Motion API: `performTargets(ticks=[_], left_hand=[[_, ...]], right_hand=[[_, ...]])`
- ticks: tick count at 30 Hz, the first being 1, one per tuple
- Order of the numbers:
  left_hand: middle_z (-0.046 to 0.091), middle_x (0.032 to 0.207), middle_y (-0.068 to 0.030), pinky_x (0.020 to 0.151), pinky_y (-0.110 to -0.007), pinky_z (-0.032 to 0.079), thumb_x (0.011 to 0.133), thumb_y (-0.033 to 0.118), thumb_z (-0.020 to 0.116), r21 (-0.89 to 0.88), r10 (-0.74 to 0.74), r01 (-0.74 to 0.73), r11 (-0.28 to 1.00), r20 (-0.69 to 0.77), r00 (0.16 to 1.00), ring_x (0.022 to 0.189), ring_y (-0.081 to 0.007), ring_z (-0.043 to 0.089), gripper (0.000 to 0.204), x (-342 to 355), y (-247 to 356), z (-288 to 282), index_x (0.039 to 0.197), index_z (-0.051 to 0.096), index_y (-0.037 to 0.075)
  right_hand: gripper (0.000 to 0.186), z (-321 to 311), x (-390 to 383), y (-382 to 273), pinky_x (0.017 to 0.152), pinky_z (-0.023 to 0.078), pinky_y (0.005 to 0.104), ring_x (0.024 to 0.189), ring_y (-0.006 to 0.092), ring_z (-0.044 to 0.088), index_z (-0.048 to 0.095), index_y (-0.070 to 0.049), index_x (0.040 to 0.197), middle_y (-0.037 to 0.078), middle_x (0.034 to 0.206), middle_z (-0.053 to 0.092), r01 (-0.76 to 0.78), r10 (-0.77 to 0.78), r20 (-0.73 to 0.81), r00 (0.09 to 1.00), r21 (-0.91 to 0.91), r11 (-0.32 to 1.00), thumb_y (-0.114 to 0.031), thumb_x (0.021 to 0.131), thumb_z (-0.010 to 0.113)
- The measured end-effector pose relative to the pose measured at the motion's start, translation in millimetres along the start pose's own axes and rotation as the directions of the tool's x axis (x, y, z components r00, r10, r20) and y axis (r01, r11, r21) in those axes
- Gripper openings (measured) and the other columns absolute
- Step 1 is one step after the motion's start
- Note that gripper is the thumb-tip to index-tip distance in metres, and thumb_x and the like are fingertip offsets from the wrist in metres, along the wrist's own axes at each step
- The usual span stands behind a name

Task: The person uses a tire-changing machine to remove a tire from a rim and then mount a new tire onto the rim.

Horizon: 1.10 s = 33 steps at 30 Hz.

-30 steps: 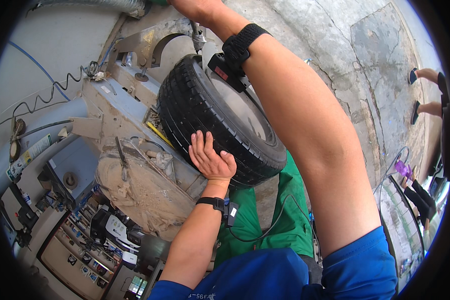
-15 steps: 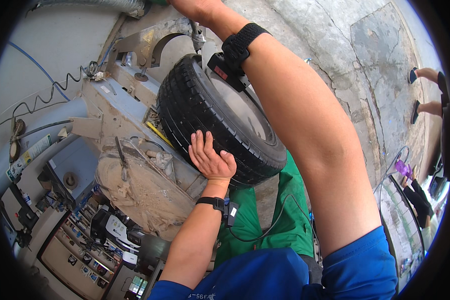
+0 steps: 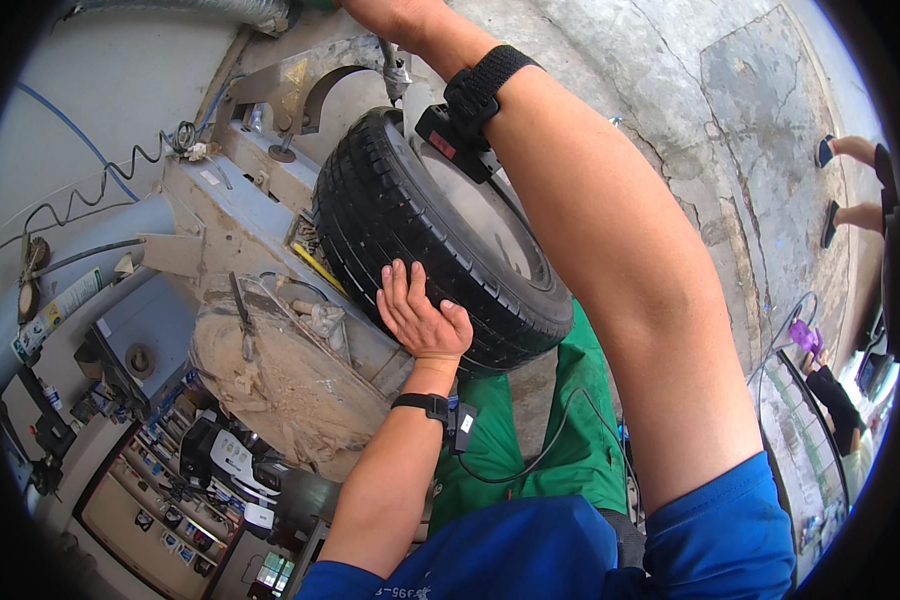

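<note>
A black car tyre (image 3: pixel 390 215) on a silver wheel (image 3: pixel 475 220) stands tilted before me, against the side of a grey tyre-changing machine (image 3: pixel 260 215). My left hand (image 3: pixel 420 318) lies open on the tread, its fingers stretched out and palm down. Reaching far past the wheel, my right hand (image 3: pixel 395 18) is cut off by the upper edge. Its fingers are out of sight, with a bit of something green beside it. Below that hand, a metal joint on a rod (image 3: pixel 397 78) meets the tyre's far rim. A curved metal arm (image 3: pixel 320 95) stands behind the tyre.
A dusty, dirt-caked machine part (image 3: pixel 270 370) sits left of my left forearm. Coiled black hose (image 3: pixel 120 180) hangs by the wall. Shelves (image 3: pixel 155 490) hold small items at lower left. Another person's legs (image 3: pixel 855 180) show on the cracked concrete floor (image 3: pixel 710 120) at right.
</note>
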<state>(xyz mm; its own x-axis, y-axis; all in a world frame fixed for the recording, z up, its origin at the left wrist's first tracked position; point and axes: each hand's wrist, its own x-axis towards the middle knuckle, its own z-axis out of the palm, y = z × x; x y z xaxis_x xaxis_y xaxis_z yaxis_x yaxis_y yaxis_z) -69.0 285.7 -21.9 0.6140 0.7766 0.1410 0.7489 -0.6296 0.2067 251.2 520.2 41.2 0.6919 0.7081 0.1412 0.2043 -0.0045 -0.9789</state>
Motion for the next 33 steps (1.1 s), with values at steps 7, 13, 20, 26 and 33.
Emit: performTargets(ticks=[7,13,20,26,33], left_hand=[[0.046,0.152,-0.0251,0.12,-0.058,0.024,0.088,0.023,0.043,-0.01,0.002,-0.002,1.0,0.0,1.0,0.145,-0.0434,0.04,0.064,1.8,3.2,-0.5,0.146,0.045,-0.002],[0.046,0.151,-0.0253,0.12,-0.057,0.024,0.088,0.024,0.043,0.001,0.003,-0.003,1.0,0.0,1.0,0.144,-0.0435,0.04,0.063,1.2,0.0,-2.0,0.146,0.045,-0.002],[0.046,0.151,-0.0253,0.12,-0.057,0.025,0.089,0.024,0.043,0.009,-0.003,0.003,1.0,-0.002,1.0,0.144,-0.0432,0.041,0.062,1.0,-1.3,-4.7,0.145,0.046,-0.003],[0.047,0.151,-0.0251,0.12,-0.057,0.025,0.089,0.025,0.043,0.014,0.0,0.0,1.0,-0.002,1.0,0.144,-0.043,0.041,0.062,0.4,-0.6,-3.2,0.145,0.046,-0.003],[0.047,0.151,-0.0243,0.119,-0.057,0.026,0.089,0.025,0.043,-0.007,-0.004,0.004,1.0,-0.009,1.0,0.144,-0.0422,0.042,0.062,2.7,6.2,-1.4,0.145,0.046,-0.002]], right_hand=[[0.047,-4.4,-0.2,-0.1,0.088,0.052,0.0524,0.096,0.0488,0.068,0.071,0.003,0.094,0.032,0.094,0.068,-0.006,0.006,-0.003,1.0,-0.004,1.0,-0.039,0.096,0.051],[0.047,0.9,-2.5,-1.2,0.087,0.052,0.0525,0.095,0.0485,0.068,0.071,0.003,0.092,0.032,0.093,0.068,-0.011,0.011,-0.005,1.0,-0.013,1.0,-0.04,0.095,0.052],[0.048,4.2,-2.7,-2.3,0.085,0.052,0.0529,0.093,0.0482,0.068,0.07,0.003,0.09,0.032,0.092,0.067,-0.009,0.009,-0.006,1.0,-0.005,1.0,-0.041,0.095,0.052],[0.048,2.3,-2.0,0.3,0.083,0.052,0.0525,0.091,0.0486,0.067,0.068,0.004,0.087,0.032,0.089,0.066,0.012,-0.013,-0.016,1.0,-0.021,1.0,-0.041,0.095,0.053],[0.037,-22.5,-43.0,6.7,0.081,0.055,0.0499,0.089,0.0448,0.07,0.07,0.002,0.093,0.028,0.089,0.071,0.019,-0.015,-0.073,0.997,0.058,0.998,-0.033,0.094,0.058]])
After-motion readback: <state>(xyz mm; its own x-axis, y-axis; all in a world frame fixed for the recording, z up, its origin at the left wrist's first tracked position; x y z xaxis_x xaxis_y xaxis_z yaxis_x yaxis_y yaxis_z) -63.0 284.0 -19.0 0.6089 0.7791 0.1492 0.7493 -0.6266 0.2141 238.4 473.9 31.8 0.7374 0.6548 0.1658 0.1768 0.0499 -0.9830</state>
